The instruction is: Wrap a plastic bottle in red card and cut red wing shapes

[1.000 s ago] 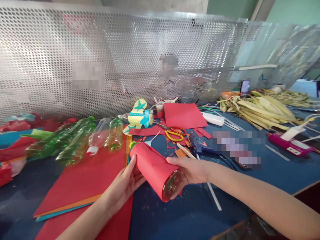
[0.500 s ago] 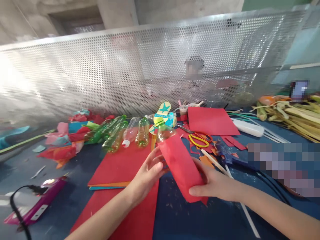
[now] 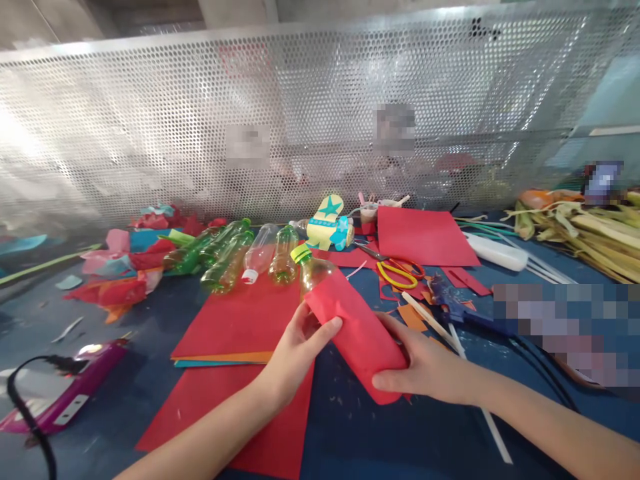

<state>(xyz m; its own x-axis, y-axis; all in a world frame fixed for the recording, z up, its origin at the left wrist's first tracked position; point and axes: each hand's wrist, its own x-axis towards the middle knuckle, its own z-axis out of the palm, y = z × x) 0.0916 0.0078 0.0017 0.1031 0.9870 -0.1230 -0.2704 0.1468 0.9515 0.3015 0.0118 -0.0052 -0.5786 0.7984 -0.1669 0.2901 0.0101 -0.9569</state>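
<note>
A plastic bottle with a yellow-green cap is wrapped around its body in red paper. It is tilted, its cap towards the upper left. My left hand grips the wrapped bottle near the shoulder, with the thumb pressed on the paper. Around the lower end, my right hand is closed, its thumb across the paper near the base; the other fingers are partly hidden behind. Left of the bottle lie stacked red sheets, with orange and blue edges beneath.
Several empty bottles lie behind the sheets. Scissors, a blue glue gun and paper scraps are on the right. A purple power strip sits at left, corn husks at far right. A perforated metal panel stands behind.
My left hand has moved its thumb onto the red paper and closed around the bottle. The bottle's neck has swung slightly left, showing more of its cap. The view has shifted slightly.
</note>
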